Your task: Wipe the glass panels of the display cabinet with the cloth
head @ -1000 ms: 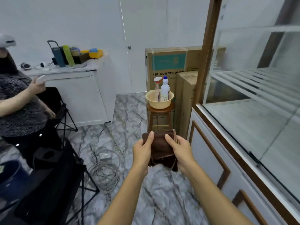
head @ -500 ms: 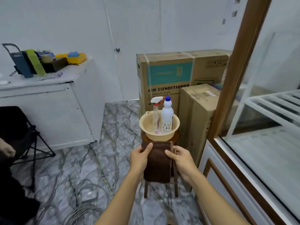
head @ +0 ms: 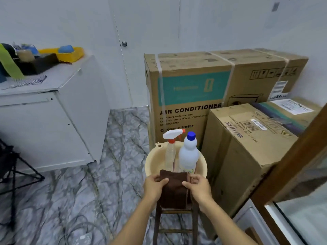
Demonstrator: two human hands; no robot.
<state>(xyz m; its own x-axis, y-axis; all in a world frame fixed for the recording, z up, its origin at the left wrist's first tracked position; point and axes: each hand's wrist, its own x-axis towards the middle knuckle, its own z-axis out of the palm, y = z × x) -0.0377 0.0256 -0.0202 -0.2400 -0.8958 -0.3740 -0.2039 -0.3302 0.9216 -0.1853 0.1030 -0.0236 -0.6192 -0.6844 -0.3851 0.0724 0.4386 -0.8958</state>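
No glass is being wiped; the cabinet [head: 290,167] stands at the right edge, so by my reading the wiping is all still ahead. On a stool [head: 174,225] sits a basin [head: 150,162] holding a white bottle [head: 189,154] and a spray bottle [head: 170,151], both upright. At the basin's near rim hangs the folded cloth [head: 174,189], pinched at its top corners by the left hand [head: 154,185] and right hand [head: 199,188], fingers closed on it.
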